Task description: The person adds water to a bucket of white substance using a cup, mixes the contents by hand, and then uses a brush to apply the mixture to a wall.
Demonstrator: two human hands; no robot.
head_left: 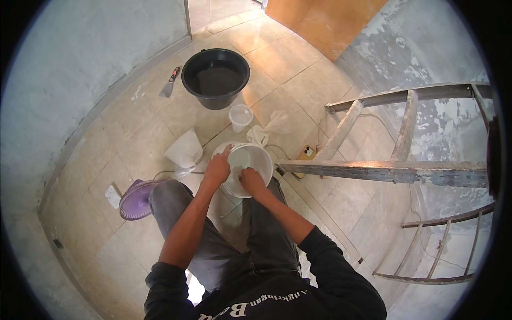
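Between my knees stands a white bucket (262, 160) with pale material inside. My left hand (217, 168) is closed on the bucket's left rim. Reaching over the near side, my right hand (250, 180) is down inside the bucket with its fingers curled; what they hold, if anything, is hidden. Left of the bucket lies a white plastic bag (186, 149), bulging with something. A knotted bag (258, 135) with a loose clear top touches or nearly touches the far rim. A small clear plastic tub (241, 116) stands just beyond.
A black basin (221, 95) holding dark liquid stands farther off, beside a putty knife (170, 82). A purple fan (140, 200) is by my left knee. Wooden ladders (384, 169) occupy the right side, with a phone (306, 153) near one rail. A cable (165, 172) crosses the tiles.
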